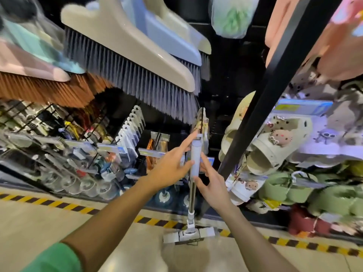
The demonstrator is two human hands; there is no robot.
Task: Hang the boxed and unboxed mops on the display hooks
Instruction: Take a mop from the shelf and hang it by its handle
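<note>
Shop aisle: 1 mop (193, 173), 2 hands touching.

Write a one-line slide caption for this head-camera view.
Both hands, left and right, steady an unboxed mop's grey handle upright before the shop display, mop head by the floor.

An unboxed flat mop (193, 185), grey grip uppermost on a chrome pole, hangs upright with its white head near the floor.

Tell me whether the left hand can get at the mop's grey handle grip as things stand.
Probably yes: the left hand is already at the grey handle grip, fingers straight along its left side, nothing between them. The right hand occupies only the other side.
</note>
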